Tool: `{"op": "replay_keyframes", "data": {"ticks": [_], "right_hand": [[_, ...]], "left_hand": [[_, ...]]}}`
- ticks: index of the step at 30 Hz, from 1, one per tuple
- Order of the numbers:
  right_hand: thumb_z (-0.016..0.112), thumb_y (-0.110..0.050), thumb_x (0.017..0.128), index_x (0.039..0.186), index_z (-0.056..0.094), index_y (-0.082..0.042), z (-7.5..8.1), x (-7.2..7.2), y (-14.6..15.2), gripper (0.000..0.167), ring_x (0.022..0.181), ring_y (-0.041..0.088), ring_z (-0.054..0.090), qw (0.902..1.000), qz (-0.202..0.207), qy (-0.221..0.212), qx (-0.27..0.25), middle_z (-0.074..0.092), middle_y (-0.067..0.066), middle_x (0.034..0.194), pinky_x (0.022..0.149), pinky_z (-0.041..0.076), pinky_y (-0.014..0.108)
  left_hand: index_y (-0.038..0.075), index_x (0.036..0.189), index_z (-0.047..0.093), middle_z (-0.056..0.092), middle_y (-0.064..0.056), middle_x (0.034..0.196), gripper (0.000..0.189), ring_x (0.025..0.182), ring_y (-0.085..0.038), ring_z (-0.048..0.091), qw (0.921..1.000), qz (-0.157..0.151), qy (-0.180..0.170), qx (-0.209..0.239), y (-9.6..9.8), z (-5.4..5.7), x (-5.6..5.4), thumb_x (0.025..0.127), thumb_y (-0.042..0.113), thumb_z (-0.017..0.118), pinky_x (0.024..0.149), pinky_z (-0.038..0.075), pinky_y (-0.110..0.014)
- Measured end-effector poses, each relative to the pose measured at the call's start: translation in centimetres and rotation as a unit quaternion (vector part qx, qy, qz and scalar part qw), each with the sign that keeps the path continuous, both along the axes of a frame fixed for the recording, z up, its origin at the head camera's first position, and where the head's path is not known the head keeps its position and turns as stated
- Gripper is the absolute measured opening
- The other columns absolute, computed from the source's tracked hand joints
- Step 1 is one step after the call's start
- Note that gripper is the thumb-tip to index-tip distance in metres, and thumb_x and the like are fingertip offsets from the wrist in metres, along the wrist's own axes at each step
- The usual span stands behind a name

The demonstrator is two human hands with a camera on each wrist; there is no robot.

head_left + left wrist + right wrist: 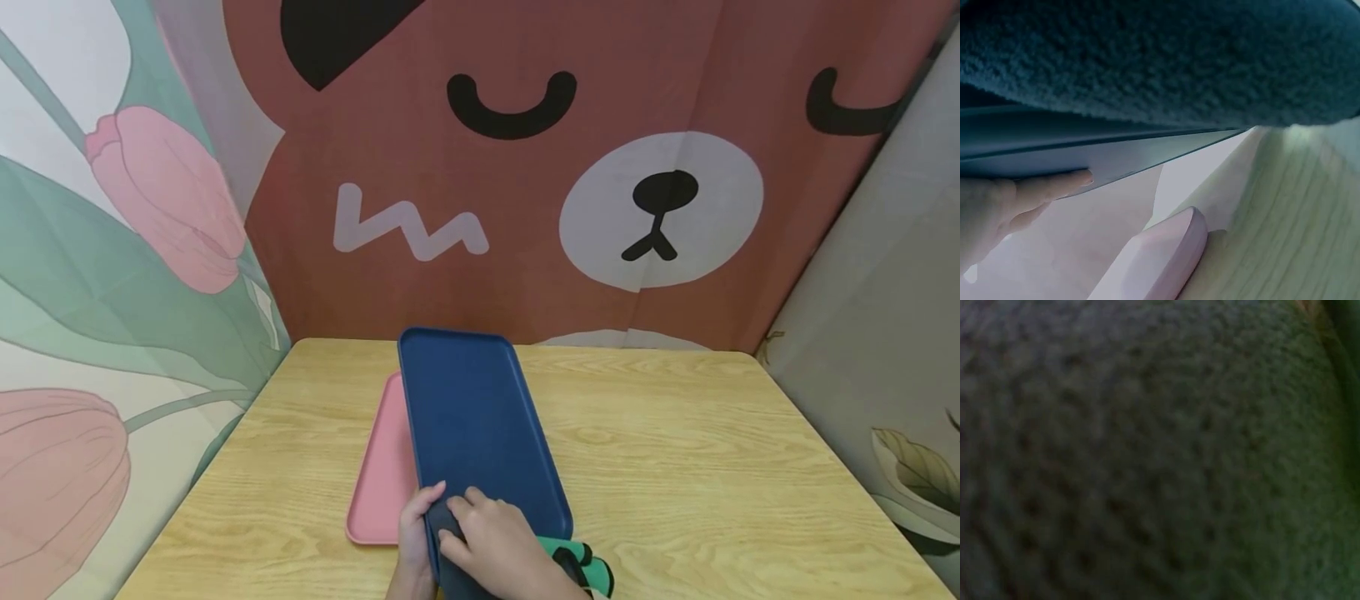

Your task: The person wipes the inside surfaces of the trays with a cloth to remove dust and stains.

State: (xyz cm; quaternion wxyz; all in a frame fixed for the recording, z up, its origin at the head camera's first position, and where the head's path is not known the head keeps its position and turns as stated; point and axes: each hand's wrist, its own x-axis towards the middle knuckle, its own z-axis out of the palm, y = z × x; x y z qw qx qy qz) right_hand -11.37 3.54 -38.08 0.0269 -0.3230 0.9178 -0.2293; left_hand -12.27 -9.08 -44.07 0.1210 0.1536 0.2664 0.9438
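Observation:
A dark blue rectangular tray is held tilted up, its far end raised above the table. My left hand grips its near left edge, thumb on the upper side; in the left wrist view the fingers lie against the underside. My right hand holds a dark grey fuzzy cloth against the tray's near left corner, fingers bent over it. That cloth hangs across the top of the left wrist view. Blurred fuzzy fabric fills most of the right wrist view.
A pink tray lies on the wooden table, partly hidden behind the blue one. Beside my right wrist is a green item with black edging, its kind unclear. A bear-print curtain hangs behind the table.

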Motion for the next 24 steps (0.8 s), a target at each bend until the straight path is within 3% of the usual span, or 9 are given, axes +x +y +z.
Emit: {"op": "replay_keyframes", "data": {"ticks": [4,10,19,24], "right_hand": [[0.052,-0.028,0.086,0.090,0.063,-0.008,-0.13,0.10,-0.12,0.023,0.050,0.005,0.040,0.9996,0.002,0.027,0.001,0.045,-0.005,0.069,0.045,0.036,0.020],[0.056,-0.026,0.084,0.093,0.064,-0.007,-0.04,0.15,0.00,0.022,0.051,0.005,0.041,0.9988,-0.001,0.047,0.009,0.048,-0.003,0.071,0.044,0.036,0.019],[0.061,-0.029,0.079,0.092,0.064,-0.011,-0.10,0.46,-0.12,0.022,0.050,0.009,0.044,0.9968,-0.034,0.062,0.035,0.052,-0.002,0.072,0.042,0.035,0.022],[0.062,-0.030,0.079,0.093,0.063,-0.012,-0.12,0.29,0.00,0.023,0.051,0.011,0.048,0.9943,-0.043,0.084,0.049,0.054,0.000,0.073,0.041,0.036,0.024]], "left_hand": [[0.008,0.084,0.057,0.061,0.001,0.081,0.044,0.073,-0.007,0.059,0.9999,0.014,-0.004,-0.001,0.14,0.05,0.07,0.095,0.005,0.015,0.071,0.047,-0.020],[0.007,0.086,0.055,0.061,0.000,0.083,0.037,0.076,-0.008,0.059,0.9990,0.035,-0.025,-0.009,0.31,0.16,0.04,0.094,0.003,0.019,0.072,0.047,-0.020],[0.007,0.079,0.055,0.060,0.001,0.078,0.040,0.072,-0.008,0.058,0.9976,0.012,-0.067,-0.013,0.32,0.20,0.29,0.094,0.007,0.018,0.070,0.046,-0.020],[0.006,0.082,0.054,0.059,0.000,0.079,0.039,0.073,-0.009,0.057,0.9979,0.017,-0.063,0.001,0.41,0.43,0.31,0.094,0.005,0.017,0.071,0.046,-0.020]]}}
